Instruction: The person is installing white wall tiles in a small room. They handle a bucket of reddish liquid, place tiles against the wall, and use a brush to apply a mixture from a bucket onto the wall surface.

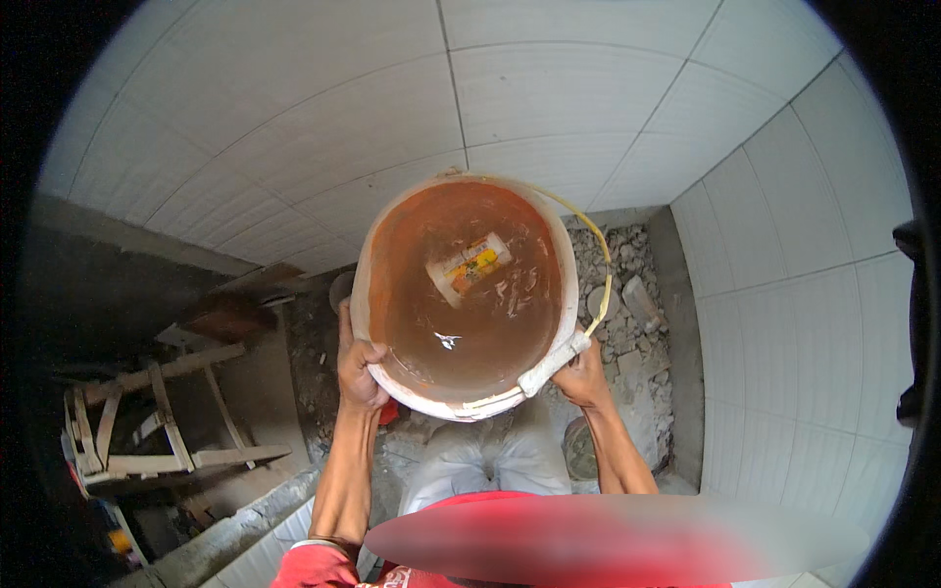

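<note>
Both my hands carry a large round bucket (366,294) in front of my body. Murky brown water (421,363) fills much of it, and a small white and yellow plastic tub (470,267) floats tilted inside. My left hand (359,367) grips the bucket's left side, thumb over the rim. On the near right side my right hand (585,377) holds the bucket from beneath; its fingers are partly hidden. The yellow handle (606,265) hangs over the right rim, its pale grip (555,364) close to my right hand.
White tiled walls (549,98) rise ahead and to the right. Broken rubble (627,323) covers the floor by the right wall. A wooden ladder-like frame (167,421) stands at left, beside a low concrete ledge (245,524). A round container (580,451) sits near my right forearm.
</note>
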`<state>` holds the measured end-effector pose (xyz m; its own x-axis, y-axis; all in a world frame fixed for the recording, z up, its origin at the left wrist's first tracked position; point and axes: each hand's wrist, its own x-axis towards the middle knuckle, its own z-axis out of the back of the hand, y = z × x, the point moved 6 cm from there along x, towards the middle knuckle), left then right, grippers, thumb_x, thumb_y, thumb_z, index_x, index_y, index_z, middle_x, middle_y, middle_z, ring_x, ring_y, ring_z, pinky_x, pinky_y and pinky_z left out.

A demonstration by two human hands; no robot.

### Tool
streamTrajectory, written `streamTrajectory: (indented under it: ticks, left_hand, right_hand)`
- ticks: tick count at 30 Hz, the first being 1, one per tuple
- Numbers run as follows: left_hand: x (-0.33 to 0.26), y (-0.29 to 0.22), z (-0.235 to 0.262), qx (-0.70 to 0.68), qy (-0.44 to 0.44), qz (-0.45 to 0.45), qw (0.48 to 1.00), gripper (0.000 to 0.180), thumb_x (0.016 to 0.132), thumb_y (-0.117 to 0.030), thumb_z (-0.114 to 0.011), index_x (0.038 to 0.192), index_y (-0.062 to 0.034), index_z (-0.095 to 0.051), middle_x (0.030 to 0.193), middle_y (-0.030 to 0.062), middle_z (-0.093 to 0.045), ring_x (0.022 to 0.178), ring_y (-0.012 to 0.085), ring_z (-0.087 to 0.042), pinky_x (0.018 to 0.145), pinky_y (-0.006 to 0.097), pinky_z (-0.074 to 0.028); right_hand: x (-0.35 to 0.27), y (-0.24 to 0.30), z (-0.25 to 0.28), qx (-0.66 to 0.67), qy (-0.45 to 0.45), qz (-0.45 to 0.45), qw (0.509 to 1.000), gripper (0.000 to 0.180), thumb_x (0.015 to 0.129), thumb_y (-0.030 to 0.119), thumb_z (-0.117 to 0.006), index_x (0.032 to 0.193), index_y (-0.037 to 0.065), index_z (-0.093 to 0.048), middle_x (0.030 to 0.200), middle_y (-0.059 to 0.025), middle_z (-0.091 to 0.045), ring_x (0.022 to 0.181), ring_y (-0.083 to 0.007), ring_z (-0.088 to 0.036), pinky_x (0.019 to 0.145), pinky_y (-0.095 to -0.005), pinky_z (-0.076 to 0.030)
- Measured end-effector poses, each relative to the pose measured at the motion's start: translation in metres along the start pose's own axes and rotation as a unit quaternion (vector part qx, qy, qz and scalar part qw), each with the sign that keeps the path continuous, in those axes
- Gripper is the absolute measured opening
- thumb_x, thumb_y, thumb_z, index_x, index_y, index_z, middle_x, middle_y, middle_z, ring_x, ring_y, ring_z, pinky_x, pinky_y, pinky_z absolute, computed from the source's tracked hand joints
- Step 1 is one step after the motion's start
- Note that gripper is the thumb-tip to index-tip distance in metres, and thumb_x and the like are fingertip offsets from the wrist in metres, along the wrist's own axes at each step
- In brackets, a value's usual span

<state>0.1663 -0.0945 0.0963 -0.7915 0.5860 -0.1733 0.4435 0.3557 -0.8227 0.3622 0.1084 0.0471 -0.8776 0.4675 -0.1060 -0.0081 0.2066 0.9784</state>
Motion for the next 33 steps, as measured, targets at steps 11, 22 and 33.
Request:
streamTrajectory:
  ticks: [11,22,33]
  left_hand:
    - [0.036,0.100,0.080,0.069,-0.027,0.054,0.996,0.068,0.065,0.004,-0.047,0.132,-0.0056,-0.036,0.124,0.0149,-0.051,0.118,0.0296,-0.053,0.101,0.042,-0.047]
    - [0.047,0.186,0.126,0.121,0.001,0.200,0.972,0.064,0.063,0.003,-0.051,0.125,-0.0052,-0.040,0.118,0.0118,-0.051,0.113,0.0283,-0.051,0.103,0.042,-0.043]
    - [0.089,0.369,0.111,0.160,0.080,0.314,0.932,0.055,0.066,0.003,-0.056,0.120,-0.0019,-0.041,0.117,0.0139,-0.050,0.113,0.0246,-0.050,0.105,0.041,-0.038]
  right_hand:
    - [0.003,-0.090,0.020,0.444,-0.107,0.025,0.889,0.063,0.089,0.018,-0.054,0.144,-0.008,-0.036,0.141,-0.0175,-0.050,0.125,-0.0275,-0.052,0.108,-0.0381,-0.039]
    - [-0.043,-0.207,0.027,0.409,-0.328,-0.038,0.851,0.042,0.092,0.016,-0.067,0.128,-0.004,-0.059,0.121,-0.0084,-0.065,0.105,-0.0155,-0.062,0.087,-0.0291,-0.051]
    - [-0.129,-0.377,0.115,0.473,-0.507,-0.134,0.708,0.033,0.091,0.017,-0.067,0.116,-0.005,-0.064,0.115,-0.0098,-0.066,0.099,-0.0178,-0.063,0.088,-0.0309,-0.049]
